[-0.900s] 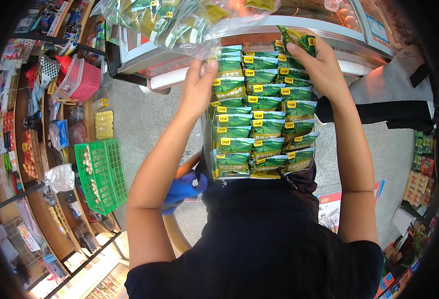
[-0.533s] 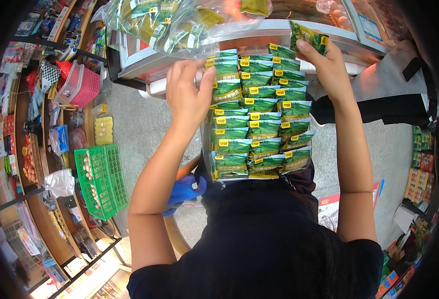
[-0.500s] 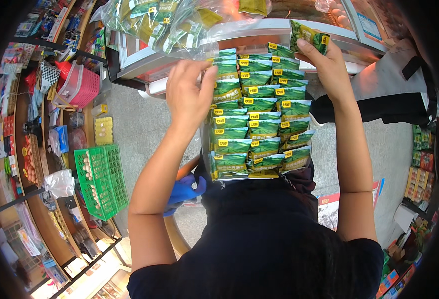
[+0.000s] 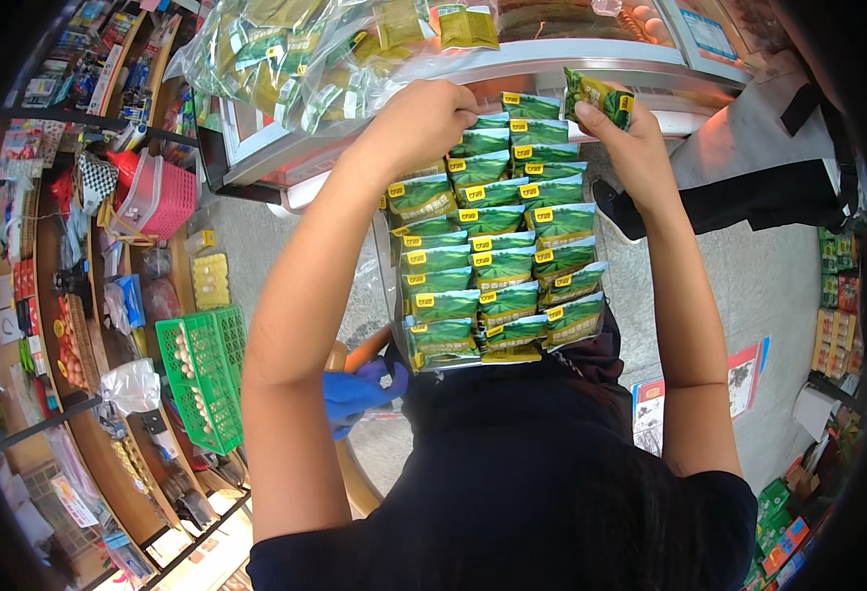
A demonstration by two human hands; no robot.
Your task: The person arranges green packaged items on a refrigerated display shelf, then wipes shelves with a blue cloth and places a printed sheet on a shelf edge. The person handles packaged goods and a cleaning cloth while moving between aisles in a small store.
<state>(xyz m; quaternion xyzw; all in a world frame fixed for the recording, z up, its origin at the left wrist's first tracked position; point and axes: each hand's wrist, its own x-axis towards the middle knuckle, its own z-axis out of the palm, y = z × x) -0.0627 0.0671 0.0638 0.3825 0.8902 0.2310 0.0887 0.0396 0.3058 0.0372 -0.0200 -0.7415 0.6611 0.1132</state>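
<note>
The head view looks steeply down from the wearer's head, facing past the dark shirt [image 4: 522,483], which looms closest at 6 o'clock. Farther out lie the left hand [image 4: 428,113] at 12 o'clock and the right hand [image 4: 622,138] between 1 and 2, with the floor [image 4: 276,261] beyond. The wide fisheye lens bends the shelving [image 4: 89,448] around 8 to 10 o'clock, inside a black rim.

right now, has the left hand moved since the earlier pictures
Yes: judged against the display case, the left hand has moved rightward and upward in view.
</note>
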